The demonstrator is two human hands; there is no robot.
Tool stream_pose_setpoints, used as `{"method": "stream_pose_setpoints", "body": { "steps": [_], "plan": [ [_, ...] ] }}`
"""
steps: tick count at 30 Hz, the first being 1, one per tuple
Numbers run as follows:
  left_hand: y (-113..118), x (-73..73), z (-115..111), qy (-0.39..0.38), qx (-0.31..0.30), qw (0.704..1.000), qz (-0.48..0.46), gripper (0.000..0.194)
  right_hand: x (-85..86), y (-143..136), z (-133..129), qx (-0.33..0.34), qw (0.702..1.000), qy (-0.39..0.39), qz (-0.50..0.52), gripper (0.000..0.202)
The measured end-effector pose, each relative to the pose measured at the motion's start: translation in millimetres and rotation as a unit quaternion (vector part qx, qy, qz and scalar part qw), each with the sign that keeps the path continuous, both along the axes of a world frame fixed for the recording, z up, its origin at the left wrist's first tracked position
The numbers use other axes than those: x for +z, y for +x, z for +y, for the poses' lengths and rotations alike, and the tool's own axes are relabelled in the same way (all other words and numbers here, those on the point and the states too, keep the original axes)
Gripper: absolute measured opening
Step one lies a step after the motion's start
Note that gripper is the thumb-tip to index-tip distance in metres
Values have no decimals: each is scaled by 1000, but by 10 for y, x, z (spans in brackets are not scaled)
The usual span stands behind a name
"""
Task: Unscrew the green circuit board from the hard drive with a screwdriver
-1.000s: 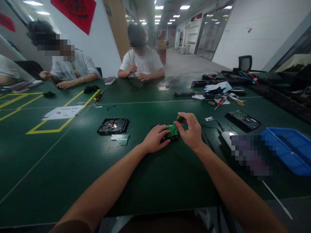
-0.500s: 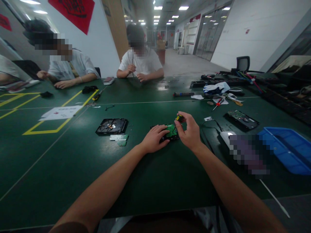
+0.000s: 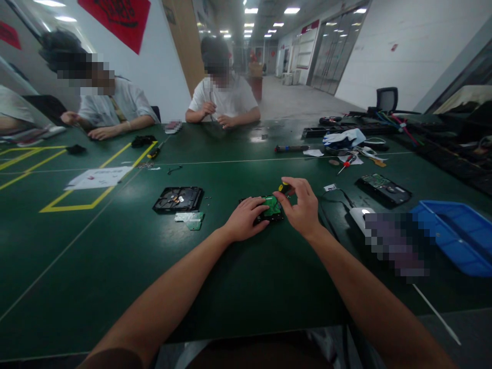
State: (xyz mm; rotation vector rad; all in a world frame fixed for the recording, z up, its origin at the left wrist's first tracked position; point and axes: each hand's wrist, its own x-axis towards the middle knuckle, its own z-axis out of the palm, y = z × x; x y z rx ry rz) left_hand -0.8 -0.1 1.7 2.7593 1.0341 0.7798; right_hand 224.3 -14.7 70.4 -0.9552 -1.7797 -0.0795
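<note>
A hard drive (image 3: 273, 206) lies on the green table before me, its green circuit board facing up. Across its left part rests my left hand (image 3: 248, 218), thumb at the near edge and fingers over the board, gripping it. My right hand (image 3: 302, 207) pinches a screwdriver with a yellow and black handle (image 3: 284, 188) above the board's right part. The screwdriver's tip is too small to make out. To the left sits a second hard drive (image 3: 179, 199) with a dark casing, and a detached circuit board (image 3: 190, 220) lies just in front of it.
On the right are another hard drive (image 3: 384, 188), a blue tray (image 3: 453, 230) and a blurred-out device with a cable. Farther back lie a red screwdriver (image 3: 348, 161), a glove (image 3: 344, 137) and a dark pen-shaped tool (image 3: 294, 149). Two people sit across the table.
My right fingers have shifted slightly around the screwdriver handle. The left hand and the hard drive stay put; the view has moved a little.
</note>
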Motion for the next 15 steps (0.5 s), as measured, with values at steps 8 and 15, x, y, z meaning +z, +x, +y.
{"method": "stream_pose_setpoints", "body": {
  "steps": [8,15],
  "plan": [
    [7,33,-22,-3,-2,1000,-9,48,16,-21,17,6,1000,-15,-11,36],
    [-6,17,-16,-1,-3,1000,-5,48,1,-49,5,36,998,-41,-20,41]
  ]
}}
